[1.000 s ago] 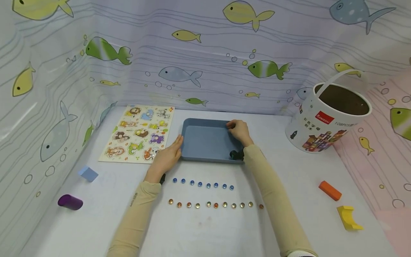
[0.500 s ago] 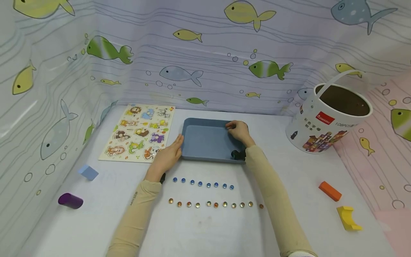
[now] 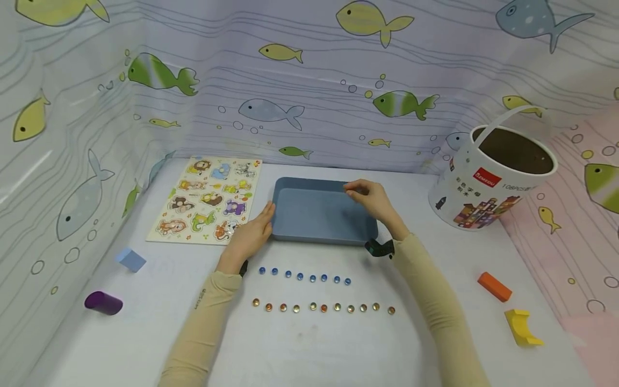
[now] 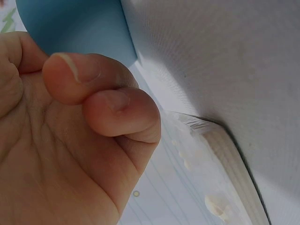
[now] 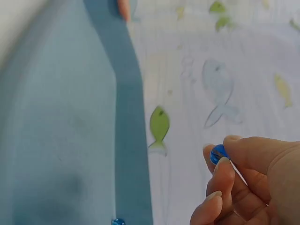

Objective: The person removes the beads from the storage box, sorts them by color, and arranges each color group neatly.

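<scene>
My left hand rests against the left side of the blue-grey tray. In the left wrist view, two fingers bend toward the palm beside the tray's blue wall. Over the tray's right back corner, my right hand pinches a small blue glass bead between thumb and fingertips. A second blue bead shows at the tray wall along the bottom of the right wrist view. In front of the tray lie a row of blue beads and a row of amber and greenish beads.
An animal puzzle board lies left of the tray. A light blue block and a purple cylinder sit at left. At right are a white bucket, an orange block and a yellow arch block.
My right hand and forearm have shifted to the right, uncovering the tray's right front corner. The left hand stays at the tray's left side.
</scene>
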{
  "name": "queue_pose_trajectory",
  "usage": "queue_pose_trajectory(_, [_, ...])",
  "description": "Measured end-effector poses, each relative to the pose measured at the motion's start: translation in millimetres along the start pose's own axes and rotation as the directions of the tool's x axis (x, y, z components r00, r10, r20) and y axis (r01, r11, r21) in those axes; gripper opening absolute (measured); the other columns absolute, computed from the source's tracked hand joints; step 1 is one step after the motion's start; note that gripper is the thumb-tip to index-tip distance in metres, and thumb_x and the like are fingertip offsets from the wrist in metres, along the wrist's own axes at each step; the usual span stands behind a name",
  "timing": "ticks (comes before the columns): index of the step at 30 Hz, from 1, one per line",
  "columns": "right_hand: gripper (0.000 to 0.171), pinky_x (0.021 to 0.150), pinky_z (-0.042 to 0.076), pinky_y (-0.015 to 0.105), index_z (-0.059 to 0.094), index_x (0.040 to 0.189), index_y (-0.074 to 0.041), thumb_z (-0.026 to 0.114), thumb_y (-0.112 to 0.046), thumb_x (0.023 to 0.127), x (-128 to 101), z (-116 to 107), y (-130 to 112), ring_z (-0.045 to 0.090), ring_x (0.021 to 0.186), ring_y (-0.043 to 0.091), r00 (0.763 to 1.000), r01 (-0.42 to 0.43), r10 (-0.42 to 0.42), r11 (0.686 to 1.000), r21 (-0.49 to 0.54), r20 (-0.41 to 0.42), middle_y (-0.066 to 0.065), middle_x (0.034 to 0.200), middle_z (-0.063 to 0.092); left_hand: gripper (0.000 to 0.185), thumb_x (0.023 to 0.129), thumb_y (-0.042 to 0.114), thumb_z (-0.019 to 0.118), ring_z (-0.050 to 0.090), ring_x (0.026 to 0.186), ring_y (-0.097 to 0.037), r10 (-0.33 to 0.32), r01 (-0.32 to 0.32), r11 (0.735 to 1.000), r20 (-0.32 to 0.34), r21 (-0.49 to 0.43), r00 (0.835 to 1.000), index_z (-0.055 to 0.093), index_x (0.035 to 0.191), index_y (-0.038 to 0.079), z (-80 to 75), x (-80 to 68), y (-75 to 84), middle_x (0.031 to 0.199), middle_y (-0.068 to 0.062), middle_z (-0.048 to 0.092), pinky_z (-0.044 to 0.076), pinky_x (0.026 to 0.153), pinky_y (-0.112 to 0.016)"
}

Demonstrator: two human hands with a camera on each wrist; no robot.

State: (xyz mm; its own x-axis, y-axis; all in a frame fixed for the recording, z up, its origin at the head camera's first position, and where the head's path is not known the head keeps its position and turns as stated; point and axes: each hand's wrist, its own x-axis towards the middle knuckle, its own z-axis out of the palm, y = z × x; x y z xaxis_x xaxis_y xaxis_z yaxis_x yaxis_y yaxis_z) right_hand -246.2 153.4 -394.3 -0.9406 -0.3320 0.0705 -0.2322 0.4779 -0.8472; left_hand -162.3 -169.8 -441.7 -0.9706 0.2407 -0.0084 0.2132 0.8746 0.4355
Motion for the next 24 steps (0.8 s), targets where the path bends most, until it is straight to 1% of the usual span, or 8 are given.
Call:
queue_pose_trajectory(2, [0.03, 0.084, 0.052, 0.043, 0.065, 0.12, -0.002, 0.059, -0.02, 0.097, -15, -3, -2, 0.06, 0.105, 0.04, 1.0, 0.008, -0.01, 0.999, 0.048, 0.027, 0.016, 0.119, 0.068, 0.054, 0.103, 0.021, 0.034, 0.067, 0.098, -0.036, 0.0, 0.0, 1.0, -0.001, 0.003, 1.0, 0.022, 0.154, 0.008, 0.6, 0.0, 0.0, 0.162, -0.007, 0.019, 0.051, 0.056, -0.035])
queue_pose_trajectory(5, [0.03, 0.085, 0.053, 0.033, 0.064, 0.121, -0.001, 0.058, -0.018, 0.098, -39, -7, -2, 0.061, 0.109, 0.034, 0.998, -0.011, 0.004, 0.995, 0.098, 0.067, 0.017, 0.122, 0.066, 0.054, 0.103, 0.022, 0.034, 0.059, 0.12, -0.038, 0.003, -0.003, 1.0, -0.009, 0.008, 1.0, 0.023, 0.154, 0.009, 0.1, -0.4, 0.6, 0.161, -0.006, 0.02, 0.056, 0.071, -0.041])
queue_pose_trajectory(8, [0.029, 0.084, 0.052, 0.023, 0.064, 0.121, -0.002, 0.058, -0.018, 0.097, -61, -9, 1, 0.061, 0.11, 0.026, 0.994, -0.05, 0.038, 0.991, 0.122, 0.101, 0.018, 0.124, 0.065, 0.054, 0.103, 0.022, 0.034, 0.054, 0.125, -0.038, 0.005, -0.005, 1.0, -0.007, 0.007, 1.0, 0.023, 0.154, 0.008, -0.1, -0.3, 0.7, 0.161, -0.006, 0.02, 0.055, 0.08, -0.046])
queue_pose_trajectory(10, [0.028, 0.08, 0.052, 0.024, 0.064, 0.12, -0.001, 0.057, -0.016, 0.097, -75, -10, 5, 0.062, 0.099, 0.019, 0.991, -0.071, 0.054, 0.988, 0.135, 0.123, 0.02, 0.123, 0.065, 0.054, 0.103, 0.022, 0.034, 0.052, 0.127, -0.037, 0.004, -0.004, 1.0, -0.003, 0.007, 1.0, 0.022, 0.154, 0.009, 0.5, 0.0, 0.8, 0.162, -0.006, 0.02, 0.055, 0.083, -0.048])
queue_pose_trajectory(12, [0.027, 0.077, 0.051, 0.028, 0.065, 0.119, -0.001, 0.058, -0.015, 0.097, -87, -10, 11, 0.06, 0.091, 0.02, 0.986, -0.095, 0.074, 0.985, 0.143, 0.148, 0.022, 0.121, 0.065, 0.054, 0.103, 0.022, 0.034, 0.049, 0.13, -0.037, 0.001, -0.002, 1.0, 0.001, 0.009, 1.0, 0.022, 0.155, 0.009, 1.0, 0.2, 0.9, 0.162, -0.006, 0.019, 0.053, 0.087, -0.049])
queue_pose_trajectory(14, [0.027, 0.073, 0.05, 0.032, 0.065, 0.119, -0.001, 0.058, -0.015, 0.097, -99, -8, 16, 0.058, 0.085, 0.021, 0.98, -0.117, 0.092, 0.985, 0.131, 0.179, 0.023, 0.12, 0.066, 0.055, 0.103, 0.022, 0.034, 0.048, 0.132, -0.037, -0.002, 0.002, 1.0, 0.005, 0.006, 1.0, 0.021, 0.155, 0.009, 1.0, 0.0, 1.0, 0.162, -0.006, 0.019, 0.053, 0.088, -0.049])
queue_pose_trajectory(17, [0.026, 0.068, 0.049, 0.03, 0.066, 0.117, -0.002, 0.059, -0.015, 0.096, -116, -3, 22, 0.056, 0.082, 0.026, 0.964, -0.152, 0.124, 0.983, 0.102, 0.236, 0.02, 0.117, 0.067, 0.055, 0.104, 0.023, 0.033, 0.048, 0.131, -0.037, -0.003, 0.003, 1.0, 0.01, 0.003, 1.0, 0.021, 0.155, 0.009, 0.8, -0.1, 0.8, 0.162, -0.005, 0.018, 0.054, 0.086, -0.048])
queue_pose_trajectory(24, [0.021, 0.067, 0.047, 0.021, 0.071, 0.108, -0.003, 0.067, -0.011, 0.089, -137, 17, 32, 0.057, 0.079, 0.01, 0.927, -0.147, 0.134, 0.989, 0.011, 0.349, 0.015, 0.106, 0.072, 0.054, 0.103, 0.022, 0.034, 0.059, 0.119, -0.038, -0.015, 0.015, 1.0, 0.008, -0.004, 1.0, 0.021, 0.155, 0.01, 0.3, 0.3, 1.8, 0.162, -0.005, 0.018, 0.054, 0.066, -0.041])
